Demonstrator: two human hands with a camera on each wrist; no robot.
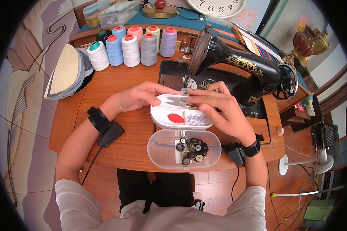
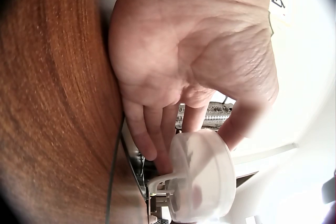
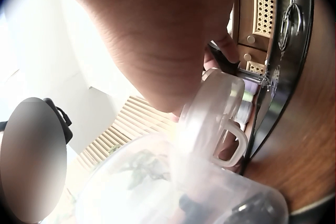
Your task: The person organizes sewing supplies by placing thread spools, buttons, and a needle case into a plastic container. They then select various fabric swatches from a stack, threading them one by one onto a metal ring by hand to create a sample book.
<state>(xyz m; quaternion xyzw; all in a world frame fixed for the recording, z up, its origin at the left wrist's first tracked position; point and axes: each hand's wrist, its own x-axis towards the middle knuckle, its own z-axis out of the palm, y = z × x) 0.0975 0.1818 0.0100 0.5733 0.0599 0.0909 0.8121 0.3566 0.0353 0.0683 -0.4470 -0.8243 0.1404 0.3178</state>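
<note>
A white compartment tray (image 1: 160, 114) is held between both hands above the table. It contains a red oval piece (image 1: 176, 118), a pile of small pins (image 1: 196, 119) and slim metal pieces. The left hand (image 1: 139, 97) grips its left end, thumb at the rim and fingers along the far side; the left wrist view shows this hand (image 2: 194, 50) by the translucent case (image 2: 202, 176). The right hand (image 1: 224, 107) holds the right end, its fingers reaching over the far part. Below lies a clear case half (image 1: 162, 156) with dark buttons (image 1: 191, 147).
Behind the tray stands a black sewing machine (image 1: 243, 63). Several thread spools (image 1: 149, 50) stand at the back left, beside stacked fabric pieces (image 1: 67, 75). A clock (image 1: 216, 5) and clear boxes (image 1: 119, 14) are at the far edge. The wooden table (image 1: 115, 148) ends near the body.
</note>
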